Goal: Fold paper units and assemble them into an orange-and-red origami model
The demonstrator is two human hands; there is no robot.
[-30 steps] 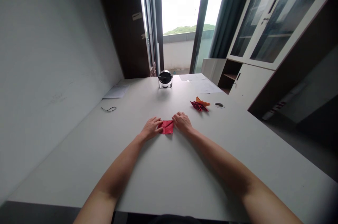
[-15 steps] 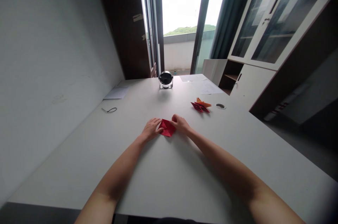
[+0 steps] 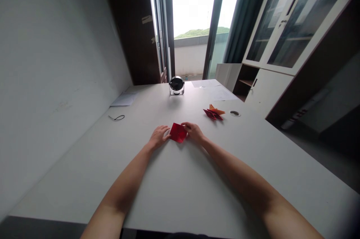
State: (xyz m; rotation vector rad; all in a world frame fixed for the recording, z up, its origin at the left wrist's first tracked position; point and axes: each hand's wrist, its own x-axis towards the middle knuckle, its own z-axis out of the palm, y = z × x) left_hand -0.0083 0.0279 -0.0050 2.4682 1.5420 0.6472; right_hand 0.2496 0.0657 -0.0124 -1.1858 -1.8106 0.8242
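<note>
A creased square of red origami paper (image 3: 178,133) is in front of me over the white table, turned so one corner points toward me. My right hand (image 3: 192,131) pinches its right edge between thumb and fingers. On the other side, my left hand (image 3: 159,136) rests on the table with its fingers apart, the thumb tip close to or touching the paper's left corner. Whether that thumb presses on the paper I cannot tell.
Folded red and orange paper pieces (image 3: 214,112) lie to the right, beside a round cable hole (image 3: 234,113). A small black fan (image 3: 176,84) stands at the back. A black cable tie (image 3: 116,117) and paper sheets (image 3: 124,99) are on the left.
The red paper has shifted slightly away from me and shows a smoother square face where folded flaps showed before. My left hand has moved a little left, off the paper's face.
</note>
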